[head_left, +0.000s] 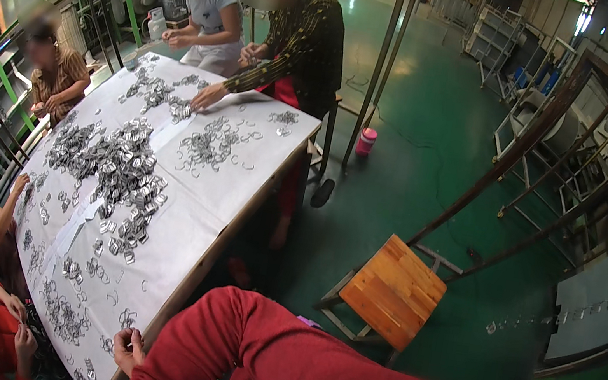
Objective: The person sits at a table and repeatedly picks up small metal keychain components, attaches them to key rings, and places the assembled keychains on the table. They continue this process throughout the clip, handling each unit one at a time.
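Observation:
My left hand [128, 352] is at the near edge of the table, beside my red-clothed limb. Its thumb and fingers are drawn together in a pinch, and whatever is between them is too small to make out. Just beyond the fingertips lies a small group of curved metal wire pieces [128, 318]. A larger scatter of similar curved pieces [65, 315] spreads to the left on the white-covered table [190, 240]. My right hand does not show; a strip of skin at the lower edge cannot be identified.
A big heap of shiny metal buckle-like parts [122, 171] covers the table's middle. Several people work around it; one person's hand [210, 96] reaches over the far side. A wooden stool [395, 292], metal frame [517, 159] and pink container [366, 141] stand on the green floor.

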### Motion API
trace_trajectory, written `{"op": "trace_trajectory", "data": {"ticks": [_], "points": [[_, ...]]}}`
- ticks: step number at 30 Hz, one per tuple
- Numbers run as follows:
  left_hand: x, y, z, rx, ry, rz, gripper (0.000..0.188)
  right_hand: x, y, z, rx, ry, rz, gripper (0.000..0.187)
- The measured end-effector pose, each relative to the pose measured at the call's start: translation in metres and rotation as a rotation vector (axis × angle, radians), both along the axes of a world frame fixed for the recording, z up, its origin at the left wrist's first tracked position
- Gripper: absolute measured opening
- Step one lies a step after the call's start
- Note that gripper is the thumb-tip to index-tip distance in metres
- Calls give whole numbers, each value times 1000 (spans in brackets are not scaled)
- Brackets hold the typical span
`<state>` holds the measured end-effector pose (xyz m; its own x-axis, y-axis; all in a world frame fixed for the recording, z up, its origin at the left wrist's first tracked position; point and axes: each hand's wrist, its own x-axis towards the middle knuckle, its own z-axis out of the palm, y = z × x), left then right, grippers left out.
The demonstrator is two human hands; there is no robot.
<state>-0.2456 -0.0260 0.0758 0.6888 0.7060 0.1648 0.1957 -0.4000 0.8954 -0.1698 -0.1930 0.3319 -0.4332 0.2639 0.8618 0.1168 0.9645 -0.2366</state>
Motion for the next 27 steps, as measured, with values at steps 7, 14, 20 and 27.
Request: {"op": "trace_trajectory", "data": {"ticks": [7,14,20,27], "points": [[11,-41,46,123,11,-7,9,-16,14,-24,91,-200,-89,21],[6,-37,55,142,-10,74,8,-52,-5,-50,500,-330,-162,23],[-1,-36,53,-108,-236,113,6,-19,1,-70,492,-179,-348,24],[-4,-45,25,-85,-127,58,8,107,46,-167,-262,-470,-912,31]]}}
